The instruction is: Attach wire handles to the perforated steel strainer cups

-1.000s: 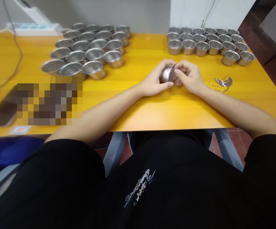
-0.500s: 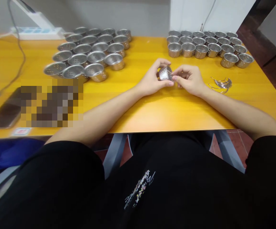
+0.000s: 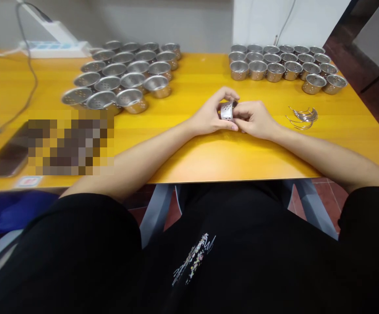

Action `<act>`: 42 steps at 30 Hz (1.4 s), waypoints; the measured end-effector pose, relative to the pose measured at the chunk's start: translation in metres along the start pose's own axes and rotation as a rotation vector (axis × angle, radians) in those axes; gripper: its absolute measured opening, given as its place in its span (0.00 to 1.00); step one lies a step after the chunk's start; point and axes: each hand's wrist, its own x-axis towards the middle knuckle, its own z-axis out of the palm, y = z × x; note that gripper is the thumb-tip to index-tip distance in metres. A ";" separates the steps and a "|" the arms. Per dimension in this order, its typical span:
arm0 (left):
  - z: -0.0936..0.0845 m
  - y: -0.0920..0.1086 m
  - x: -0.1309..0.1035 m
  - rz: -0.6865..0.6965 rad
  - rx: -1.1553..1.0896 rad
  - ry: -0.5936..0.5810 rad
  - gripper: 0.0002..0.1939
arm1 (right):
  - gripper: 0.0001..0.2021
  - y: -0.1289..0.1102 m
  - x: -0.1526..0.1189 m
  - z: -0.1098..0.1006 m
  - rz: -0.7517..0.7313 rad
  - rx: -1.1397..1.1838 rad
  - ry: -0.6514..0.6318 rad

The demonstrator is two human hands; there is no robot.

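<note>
A small perforated metal strainer cup [image 3: 227, 111] is tilted on its side above the table, its mouth turned toward the right. My left hand [image 3: 211, 114] is wrapped round it, the thumb below and the fingers over the top. At the cup's mouth, my right hand [image 3: 254, 118] is closed, its fingertips reaching inside the rim and the thumb by the lower edge. Whatever those fingertips may pinch is hidden. Several thin curved metal wires [image 3: 307, 115] lie in a small pile to the right of my right hand.
Rows of similar strainer cups stand at back left [image 3: 132, 100] and back right [image 3: 276, 72] on the yellow table [image 3: 189, 159]. A white power strip [image 3: 56, 49] with a grey cable sits at the far left. A dark phone [image 3: 8, 152] lies near the left front edge.
The cup has turned in my left hand, showing more of its side. My right fingers have moved from its edge to inside its mouth. Both hands are slightly lower in view.
</note>
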 end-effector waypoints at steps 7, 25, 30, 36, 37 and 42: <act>0.002 -0.005 -0.001 0.028 -0.016 -0.022 0.68 | 0.16 0.005 0.004 0.001 0.015 -0.277 0.073; 0.009 -0.010 -0.003 -0.036 0.005 0.082 0.67 | 0.06 0.025 0.008 -0.017 0.058 -0.259 0.175; 0.004 -0.012 -0.004 -0.035 0.052 0.097 0.67 | 0.12 0.028 0.007 -0.026 0.126 0.058 0.046; 0.001 -0.004 -0.003 -0.018 0.008 0.069 0.65 | 0.26 0.017 0.005 -0.028 0.210 0.277 -0.140; 0.001 -0.001 -0.003 -0.017 0.005 0.052 0.65 | 0.26 0.015 0.005 -0.026 0.212 0.287 -0.143; -0.001 0.012 -0.004 -0.008 0.015 -0.015 0.66 | 0.14 0.011 0.004 -0.016 0.206 0.305 -0.116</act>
